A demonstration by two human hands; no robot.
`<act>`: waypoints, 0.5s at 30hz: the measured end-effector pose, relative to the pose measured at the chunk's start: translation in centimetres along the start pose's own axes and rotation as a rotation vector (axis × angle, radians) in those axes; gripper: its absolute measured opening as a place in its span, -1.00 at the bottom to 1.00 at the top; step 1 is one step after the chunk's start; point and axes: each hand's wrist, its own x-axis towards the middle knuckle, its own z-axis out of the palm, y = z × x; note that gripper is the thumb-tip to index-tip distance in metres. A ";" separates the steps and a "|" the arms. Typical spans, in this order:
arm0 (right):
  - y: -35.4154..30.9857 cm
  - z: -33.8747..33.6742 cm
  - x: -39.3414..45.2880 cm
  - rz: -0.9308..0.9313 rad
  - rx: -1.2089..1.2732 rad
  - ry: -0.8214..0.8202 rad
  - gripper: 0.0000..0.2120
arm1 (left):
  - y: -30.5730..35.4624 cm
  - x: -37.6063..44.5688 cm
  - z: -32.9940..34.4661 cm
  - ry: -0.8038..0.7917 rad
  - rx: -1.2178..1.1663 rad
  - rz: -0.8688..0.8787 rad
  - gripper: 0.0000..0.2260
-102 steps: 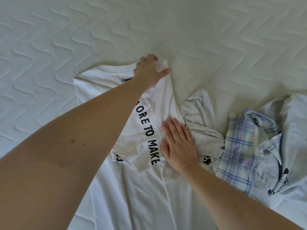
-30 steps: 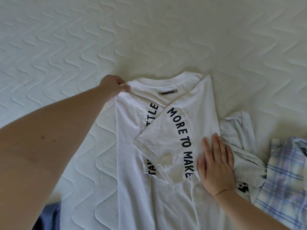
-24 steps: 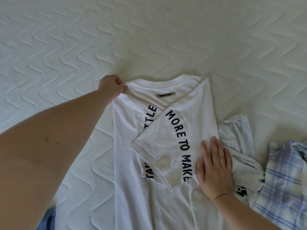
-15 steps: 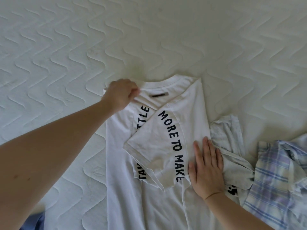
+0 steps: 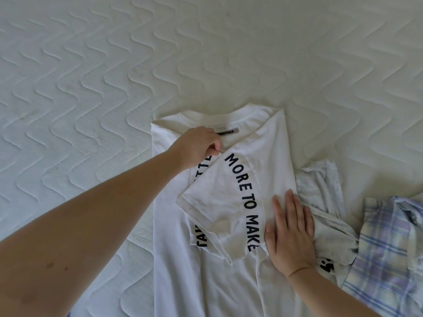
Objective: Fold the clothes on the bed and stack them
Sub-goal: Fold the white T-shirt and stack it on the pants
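White t-shirt (image 5: 229, 282) lies flat on the bed (image 5: 114, 76), collar away from the person, right side already folded in so its sleeve crosses the chest print. Right hand (image 5: 289, 234) is spread flat, fingers straight, pressing the folded right edge, likely to pin that fold so it doesn't slide while the other side gets worked. Left hand (image 5: 196, 147) is curled, pinching fabric just below the collar near the neck label (image 5: 226, 132), probably carrying the left shoulder inward for the matching fold. Shirt sits between and under both hands. A crumpled pale garment (image 5: 325, 202) touches the right hand's outer side; plaid shirt (image 5: 389, 243) lies further right, both unfolded. No stack visible yet; task looks early.
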 end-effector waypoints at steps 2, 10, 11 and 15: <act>0.0 0.0 0.1 -0.001 -0.003 -0.005 -0.39 | 0.6 0.3 0.2 0.010 -0.002 0.002 -0.98; -0.1 -0.1 0.1 0.006 -0.006 -0.012 -0.39 | 0.8 1.1 1.7 -0.063 0.146 -0.017 -0.89; -0.1 -0.1 0.0 0.007 -0.002 -0.008 -0.39 | 0.7 1.0 1.4 -0.054 0.129 -0.018 -0.91; -0.1 -0.1 0.1 0.008 0.007 0.001 -0.39 | -1.9 0.6 -1.4 -0.061 0.122 -0.101 -0.71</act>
